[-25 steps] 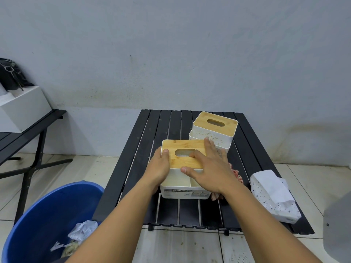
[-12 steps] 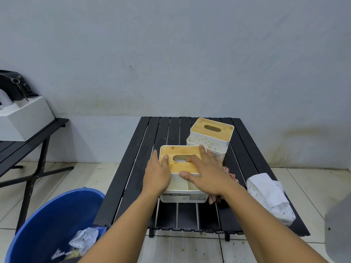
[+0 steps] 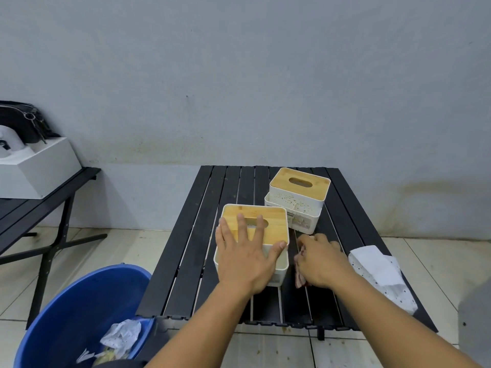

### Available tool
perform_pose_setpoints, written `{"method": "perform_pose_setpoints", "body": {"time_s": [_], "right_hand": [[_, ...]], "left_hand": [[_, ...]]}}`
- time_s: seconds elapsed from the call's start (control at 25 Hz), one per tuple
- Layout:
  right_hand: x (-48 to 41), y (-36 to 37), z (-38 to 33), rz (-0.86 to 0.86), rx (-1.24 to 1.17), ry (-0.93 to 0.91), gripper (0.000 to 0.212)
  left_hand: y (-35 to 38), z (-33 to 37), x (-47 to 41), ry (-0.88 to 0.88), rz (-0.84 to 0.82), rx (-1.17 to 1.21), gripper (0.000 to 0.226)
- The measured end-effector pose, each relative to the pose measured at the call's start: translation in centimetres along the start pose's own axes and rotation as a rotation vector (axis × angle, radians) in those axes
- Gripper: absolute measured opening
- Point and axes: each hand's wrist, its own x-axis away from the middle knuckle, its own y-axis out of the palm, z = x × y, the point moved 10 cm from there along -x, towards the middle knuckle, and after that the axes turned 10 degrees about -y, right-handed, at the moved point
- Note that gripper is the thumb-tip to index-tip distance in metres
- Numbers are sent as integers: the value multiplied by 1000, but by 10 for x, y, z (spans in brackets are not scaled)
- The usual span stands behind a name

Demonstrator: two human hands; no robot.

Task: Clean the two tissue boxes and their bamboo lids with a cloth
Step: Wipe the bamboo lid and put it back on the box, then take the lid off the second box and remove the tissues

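Your right hand (image 3: 320,261) has left the near lid (image 3: 273,224) and now curls its fingers round the cloth (image 3: 300,278), one count, at 3 o'clock of the near box (image 3: 280,266). Your left hand (image 3: 244,258) lies flat on that lid, fingers spread. Boxes: two; the far box (image 3: 295,211) stands at 1 o'clock, far lid (image 3: 300,181) on. Lids: two. Table (image 3: 186,248): one. Bucket (image 3: 79,301): one, at 7 o'clock.
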Motion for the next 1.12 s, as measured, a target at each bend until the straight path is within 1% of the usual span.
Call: {"method": "perform_pose_setpoints", "body": {"time_s": [0.08, 0.12, 0.16, 0.2, 0.32, 0.36, 0.6, 0.84, 0.92, 1.04, 1.08, 1.12], "right_hand": [[1, 6, 2, -74, 65, -3, 61], [-1, 10, 3, -102, 70, -10, 68], [-3, 16, 3, -131, 76, -16, 68], [-5, 21, 2, -153, 97, -25, 61], [-16, 27, -1, -148, 142, -45, 28], [-20, 27, 1, -143, 142, -45, 24], [-40, 16, 27, -87, 109, -7, 31], [-46, 17, 29, -58, 72, -3, 30], [-45, 15, 30, -2, 28, 12, 35], [-40, 3, 38, 162, -44, 102, 46], [-39, 3, 36, 189, -38, 125, 48], [-39, 8, 30, 179, -17, 122, 53]], "left_hand": [[-3, -16, -15, -48, -7, -10, 83], [-2, -26, -25, -75, -8, -16, 83], [-2, -35, -34, -98, -8, -22, 83], [-2, -42, -44, -117, -15, -25, 83], [-2, -54, -79, -140, -54, -18, 83], [-2, -55, -91, -140, -57, -15, 83], [-1, -51, -152, -117, -50, -27, 85], [1, -48, -168, -103, -29, -11, 83], [1, -49, -169, -99, -29, -9, 83], [1, -50, -170, -95, -30, -12, 85], [2, -50, -170, -94, -34, -18, 85], [2, -50, -171, -95, -40, -23, 86]]}}
